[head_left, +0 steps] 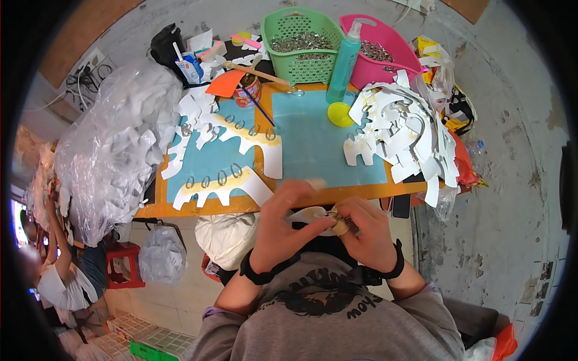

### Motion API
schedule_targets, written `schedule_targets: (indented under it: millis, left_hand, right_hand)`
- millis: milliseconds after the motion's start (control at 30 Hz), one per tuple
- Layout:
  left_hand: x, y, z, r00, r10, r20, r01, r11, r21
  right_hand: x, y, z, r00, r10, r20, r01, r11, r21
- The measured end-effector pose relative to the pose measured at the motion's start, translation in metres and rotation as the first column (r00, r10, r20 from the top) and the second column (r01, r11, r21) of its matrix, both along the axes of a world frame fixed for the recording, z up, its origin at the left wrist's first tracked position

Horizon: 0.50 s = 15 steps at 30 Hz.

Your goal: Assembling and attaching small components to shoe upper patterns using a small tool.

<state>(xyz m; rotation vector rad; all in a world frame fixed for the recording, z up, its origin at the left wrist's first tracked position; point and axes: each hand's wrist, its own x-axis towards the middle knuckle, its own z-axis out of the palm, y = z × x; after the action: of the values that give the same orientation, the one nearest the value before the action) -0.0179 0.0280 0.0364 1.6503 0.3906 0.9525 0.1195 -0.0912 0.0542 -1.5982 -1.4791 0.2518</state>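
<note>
At the table's near edge, my left hand (283, 225) holds a white cut-out piece (306, 214) with a yellowish coated strip, its thumb pressed on the piece and its forefinger raised and blurred. My right hand (364, 231) is closed, pinching at the piece's right end, where a small metal ring (330, 213) shows between the fingers. Something tan (341, 227) sits at its fingertips; I cannot tell what. Ahead on the table lie similar scalloped pieces, a nearer one (208, 189) and a farther one (262, 138), each with several metal rings standing along its yellowish strip.
The orange-brown table (259, 201) bears blue sheets (301, 150). A heap of white cut-outs (415, 132) lies at right. Behind stand green (301, 63) and pink (385, 72) baskets of metal parts, and a spray bottle (345, 66). Plastic bags (114, 144) and another person (66, 277) are at left.
</note>
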Motion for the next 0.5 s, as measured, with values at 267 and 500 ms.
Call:
schedule_targets:
  millis: [267, 500]
  left_hand:
    - [0.001, -0.023, 0.005, 0.994, 0.032, -0.104, -0.049, 0.985, -0.166]
    - [0.007, -0.032, 0.001, 0.984, 0.177, -0.007, -0.177, 0.984, -0.034]
  right_hand:
    - [0.000, 0.002, 0.003, 0.992, 0.106, -0.074, -0.104, 0.994, 0.032]
    - [-0.004, 0.002, 0.001, 0.973, 0.109, -0.206, -0.102, 0.994, 0.043]
